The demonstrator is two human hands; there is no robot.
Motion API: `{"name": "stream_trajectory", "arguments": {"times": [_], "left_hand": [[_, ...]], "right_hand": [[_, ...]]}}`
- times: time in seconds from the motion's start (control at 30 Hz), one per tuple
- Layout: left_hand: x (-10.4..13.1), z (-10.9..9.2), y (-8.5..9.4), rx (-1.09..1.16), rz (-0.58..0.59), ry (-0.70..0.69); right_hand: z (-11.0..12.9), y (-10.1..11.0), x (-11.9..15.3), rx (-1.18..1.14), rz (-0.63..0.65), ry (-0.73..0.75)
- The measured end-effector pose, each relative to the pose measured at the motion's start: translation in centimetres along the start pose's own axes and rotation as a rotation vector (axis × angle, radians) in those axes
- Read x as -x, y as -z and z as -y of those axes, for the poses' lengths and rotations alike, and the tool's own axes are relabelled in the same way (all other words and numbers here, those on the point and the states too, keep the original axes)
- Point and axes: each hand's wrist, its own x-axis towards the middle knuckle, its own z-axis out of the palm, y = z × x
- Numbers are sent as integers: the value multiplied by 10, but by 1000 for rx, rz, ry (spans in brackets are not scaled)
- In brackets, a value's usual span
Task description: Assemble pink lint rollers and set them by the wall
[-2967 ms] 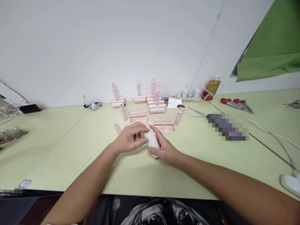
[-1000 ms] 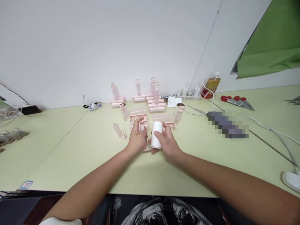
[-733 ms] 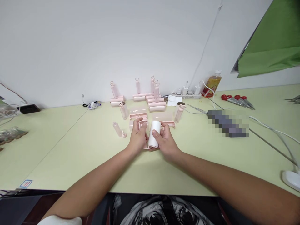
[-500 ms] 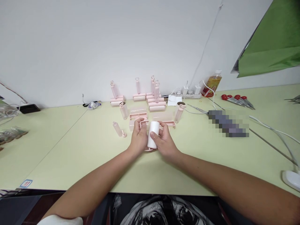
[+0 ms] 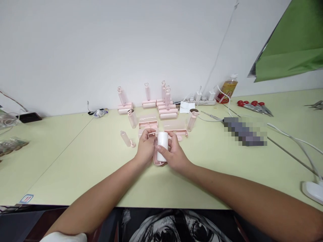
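Observation:
My right hand [image 5: 174,153] is wrapped round a white roll [image 5: 163,146], its thumb lying across the front. Beside it, my left hand [image 5: 146,146] grips a pink case [image 5: 157,160], whose lower end shows beneath the roll. The roll stands nearly upright against the case's right side; whether it sits inside cannot be made out. Just beyond my hands lie open pink cases [image 5: 148,124] with clear lids. A clear pink tube [image 5: 125,138] lies left of my left hand, near a small pink handle piece [image 5: 132,144].
Several pink rollers [image 5: 168,114] and upright handles stand near the wall. A power strip [image 5: 204,102], a drink bottle [image 5: 227,89], red-tipped tools [image 5: 254,107] and a blurred dark object [image 5: 243,131] are on the right. A coiled cable [image 5: 99,113] lies at the back left.
The white roll has shifted slightly left and turned more upright in my right hand. More of the pink case's lower end shows beside my left hand, which has moved slightly left.

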Motion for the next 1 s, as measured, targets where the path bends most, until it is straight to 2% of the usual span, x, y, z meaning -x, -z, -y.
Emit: {"name": "stream_trajectory", "arguments": {"times": [0.13, 0.27, 0.4, 0.5, 0.6, 0.77, 0.9, 1.0], "left_hand": [[-3, 1, 6, -169, -16, -86], [-1, -1, 8, -342, -53, -198], [1, -7, 5, -220, -77, -89], [2, -10, 2, -123, -75, -21], [2, -12, 1, -22, -44, 17], [3, -11, 4, -3, -1, -28], [4, -13, 4, -100, 54, -118], [4, -17, 7, -190, 140, -110]], "right_hand": [[-1, 2, -2, 41, -24, 47], [-6, 0, -1, -17, 12, 82], [-9, 0, 1, -59, 65, 132], [-8, 1, 1, 25, 75, 169], [-6, 3, 2, 123, 71, 141], [0, 4, 3, 220, 48, 88], [6, 6, 1, 221, 16, 61], [9, 9, 1, 167, 50, -32]]}}
